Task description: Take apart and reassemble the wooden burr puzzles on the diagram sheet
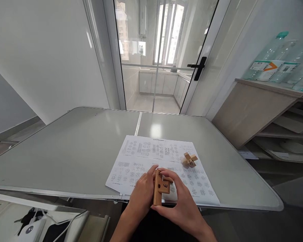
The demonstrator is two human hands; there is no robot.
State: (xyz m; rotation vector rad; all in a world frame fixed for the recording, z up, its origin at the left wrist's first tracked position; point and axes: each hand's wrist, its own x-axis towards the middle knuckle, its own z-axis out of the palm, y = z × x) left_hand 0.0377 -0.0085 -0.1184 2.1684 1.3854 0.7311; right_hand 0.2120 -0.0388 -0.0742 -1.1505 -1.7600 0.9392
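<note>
A partly joined wooden burr puzzle (164, 187), its blocks marked with dark characters, is held between my two hands above the sheet's near edge. My left hand (143, 191) is closed around its left side, with some fingers hidden behind it. From the right, my right hand (183, 201) grips the puzzle, index finger at the top and thumb at the bottom of the upright block. Another small wooden cross-shaped piece (190, 159) lies on the printed instruction sheet (151, 161), beyond my right hand. Small line diagrams cover that sheet.
The grey table (73, 151) has a seam and a raised metal edge. Shelving (265, 101) with plastic bottles (275, 57) stands at right. A glass door (164, 57) is behind the table. Cables and a white device (31, 230) are at lower left.
</note>
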